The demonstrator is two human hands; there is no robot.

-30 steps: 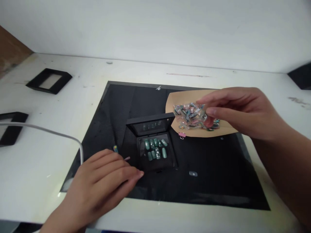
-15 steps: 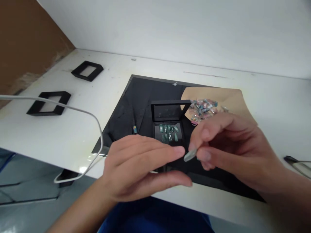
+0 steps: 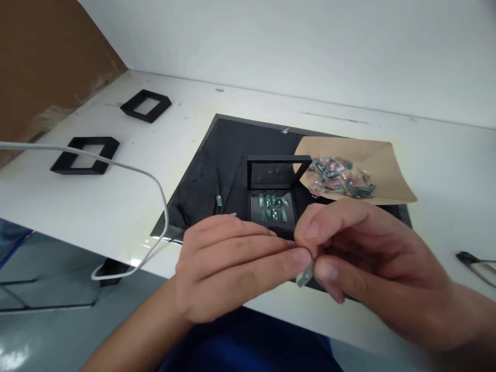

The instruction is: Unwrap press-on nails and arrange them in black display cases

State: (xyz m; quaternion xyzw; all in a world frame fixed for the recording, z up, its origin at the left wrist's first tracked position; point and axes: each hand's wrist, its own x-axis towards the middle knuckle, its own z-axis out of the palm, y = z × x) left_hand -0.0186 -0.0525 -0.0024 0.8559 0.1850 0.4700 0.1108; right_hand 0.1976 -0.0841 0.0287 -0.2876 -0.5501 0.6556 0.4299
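Observation:
My right hand (image 3: 372, 263) pinches a small pale green false nail (image 3: 306, 275) between thumb and forefinger. My left hand (image 3: 236, 263) reaches across from the left, its fingers pressed together and the index fingertip against the nail; its thumb is hidden behind. Just beyond the hands, a black display box (image 3: 293, 202) stands with its windowed lid (image 3: 273, 175) raised. Two rows of green false nails (image 3: 274, 201) lie inside, several of them with glittery patterns. The box's front edge is covered by my hands.
A black mat (image 3: 228, 150) lies under the box. On a brown paper sheet (image 3: 387, 175) sit several small clear packets (image 3: 329, 173). Two black frames (image 3: 145, 106) are at the left, near a white cable (image 3: 155, 181). A small colourful piece (image 3: 219, 200) rests on the mat. Eyeglasses (image 3: 476, 263) lie far right.
My left hand has closed in on the nail, its index fingertip now touching it and its thumb out of sight. Both hands are slightly lower, and the view has shifted a little.

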